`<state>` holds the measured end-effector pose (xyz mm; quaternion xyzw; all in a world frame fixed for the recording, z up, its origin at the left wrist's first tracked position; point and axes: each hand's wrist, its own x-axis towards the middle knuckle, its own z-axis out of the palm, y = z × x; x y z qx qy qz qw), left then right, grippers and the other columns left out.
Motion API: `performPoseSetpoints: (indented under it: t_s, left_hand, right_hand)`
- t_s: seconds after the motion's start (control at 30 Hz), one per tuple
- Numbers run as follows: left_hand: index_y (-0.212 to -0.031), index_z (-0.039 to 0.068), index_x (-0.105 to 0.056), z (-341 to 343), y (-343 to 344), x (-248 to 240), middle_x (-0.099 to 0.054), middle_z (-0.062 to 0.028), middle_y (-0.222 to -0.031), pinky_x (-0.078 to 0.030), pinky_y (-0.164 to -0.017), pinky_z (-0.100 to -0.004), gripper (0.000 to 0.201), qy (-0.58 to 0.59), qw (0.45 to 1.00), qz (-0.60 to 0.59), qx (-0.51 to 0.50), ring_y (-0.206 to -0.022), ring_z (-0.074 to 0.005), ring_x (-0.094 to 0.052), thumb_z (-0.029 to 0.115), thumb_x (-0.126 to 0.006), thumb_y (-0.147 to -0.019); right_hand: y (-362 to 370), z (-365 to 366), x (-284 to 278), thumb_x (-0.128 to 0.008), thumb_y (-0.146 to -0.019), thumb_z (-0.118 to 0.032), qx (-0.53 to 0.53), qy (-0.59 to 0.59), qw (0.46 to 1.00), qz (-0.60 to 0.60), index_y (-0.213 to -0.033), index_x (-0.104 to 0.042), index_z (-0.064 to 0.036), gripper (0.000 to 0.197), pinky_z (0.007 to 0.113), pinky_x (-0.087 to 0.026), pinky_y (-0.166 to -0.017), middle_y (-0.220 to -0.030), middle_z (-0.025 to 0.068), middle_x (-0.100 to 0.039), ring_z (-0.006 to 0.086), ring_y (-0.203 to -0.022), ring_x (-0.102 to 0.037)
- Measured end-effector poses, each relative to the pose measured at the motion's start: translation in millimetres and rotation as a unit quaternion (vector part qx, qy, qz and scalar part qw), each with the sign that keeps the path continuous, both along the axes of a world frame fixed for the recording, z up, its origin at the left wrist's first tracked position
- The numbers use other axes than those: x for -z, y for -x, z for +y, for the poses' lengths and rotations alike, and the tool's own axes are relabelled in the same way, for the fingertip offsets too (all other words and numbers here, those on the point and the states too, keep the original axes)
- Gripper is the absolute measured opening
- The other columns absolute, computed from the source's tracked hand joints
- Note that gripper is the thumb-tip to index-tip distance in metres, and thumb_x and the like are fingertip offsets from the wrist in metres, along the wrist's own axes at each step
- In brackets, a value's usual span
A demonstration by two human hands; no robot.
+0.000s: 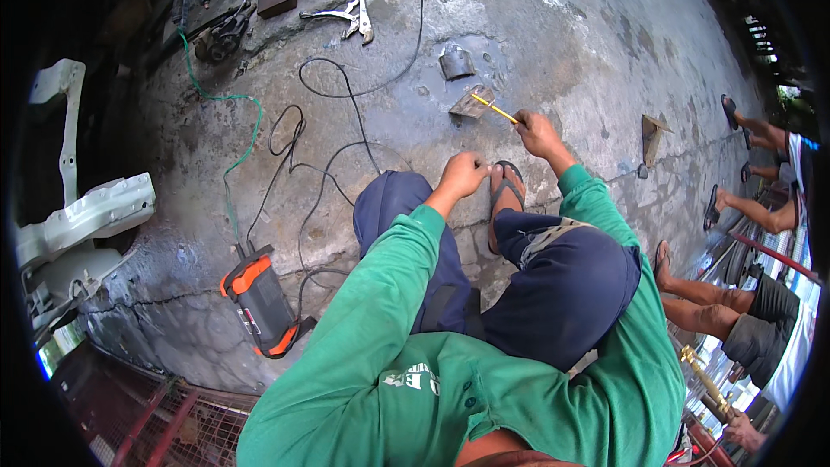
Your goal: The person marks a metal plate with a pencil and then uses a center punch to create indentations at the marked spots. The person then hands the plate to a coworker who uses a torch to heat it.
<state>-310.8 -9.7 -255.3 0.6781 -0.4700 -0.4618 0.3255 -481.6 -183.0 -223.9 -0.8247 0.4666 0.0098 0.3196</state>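
Note:
My right hand [538, 133] is closed around the end of a thin yellow stick [497, 110], like a pencil. The stick's far tip is at a small, tilted metal plate [468, 105] on the concrete; whether it touches cannot be told. Just beyond the plate stands a short dark metal cylinder [456, 62]. My left hand [464, 175] is curled closed between my knees, next to my sandalled foot. What its fingers hold, if anything, is hidden.
An orange and black power unit [259, 303] sits left, with cables [353, 95] looping across the floor. Locking pliers [350, 15] lie at the back. An angled metal bracket [651, 140] stands right. White metal parts [86, 212] are far left; other people's legs [705, 316] are right.

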Motion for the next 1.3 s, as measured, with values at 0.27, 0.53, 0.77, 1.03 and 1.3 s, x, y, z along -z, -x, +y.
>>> performPoseSetpoints:
  t_s: [0.27,0.53,0.77,1.03,1.3]
  left_hand:
    - [-0.093,0.002,-0.068,-27.4,-21.4,9.3,-0.065,-0.0031,-0.078,-0.047,-0.054,-0.0296,0.020,-0.109,0.917,0.310,-0.228,-0.061,-0.0126,-0.057,0.021,-0.069,-0.096]
    - [-0.101,0.004,-0.063,-62.5,3.7,31.7,-0.062,-0.0051,-0.086,-0.049,-0.064,-0.0299,0.018,-0.179,0.723,0.571,-0.346,-0.075,-0.0163,-0.059,0.022,-0.067,-0.099]
    - [-0.100,0.004,-0.063,-75.3,7.6,25.0,-0.061,-0.0051,-0.084,-0.049,-0.064,-0.0301,0.015,-0.143,0.692,0.602,-0.371,-0.073,-0.0161,-0.057,0.018,-0.068,-0.097]
    - [-0.089,0.002,-0.067,-70.3,4.8,36.2,-0.064,-0.0031,-0.073,-0.046,-0.054,-0.0284,0.012,-0.102,0.880,0.294,-0.359,-0.060,-0.0130,-0.056,0.012,-0.072,-0.092]
    - [-0.086,-0.002,-0.071,-42.7,-38.8,55.1,-0.066,-0.0038,-0.071,-0.046,-0.053,-0.0278,0.015,-0.196,0.952,0.185,-0.144,-0.059,-0.0115,-0.059,0.012,-0.074,-0.089]
  right_hand:
    - [0.8,-2.4,11.5,-0.065,-0.090,-0.015,0.050,-0.075,0.996,-0.024,-0.102,-0.069,0.0010,0.020,0.045,-0.051,-0.077,-0.089,0.0224,-0.070,0.0388,-0.087,-0.068]
    - [4.5,9.1,23.3,-0.066,-0.091,-0.010,0.113,-0.113,0.984,-0.081,-0.105,-0.068,0.0021,0.019,0.037,-0.050,-0.073,-0.086,0.0154,-0.070,0.0229,-0.077,-0.065]
    - [83.1,24.5,89.4,-0.066,-0.090,-0.008,0.190,-0.159,0.964,-0.093,-0.106,-0.068,0.0018,0.018,0.036,-0.051,-0.072,-0.085,0.0138,-0.070,0.0206,-0.077,-0.065]
    - [109.5,41.5,88.3,-0.063,-0.093,-0.002,0.331,-0.285,0.880,-0.189,-0.104,-0.067,0.0051,0.014,0.028,-0.051,-0.069,-0.086,0.0062,-0.070,0.0122,-0.076,-0.064]
    - [102.5,52.8,100.7,-0.065,-0.090,-0.004,0.293,-0.277,0.894,-0.196,-0.105,-0.067,0.0040,0.017,0.028,-0.051,-0.068,-0.085,0.0074,-0.070,0.0129,-0.074,-0.064]
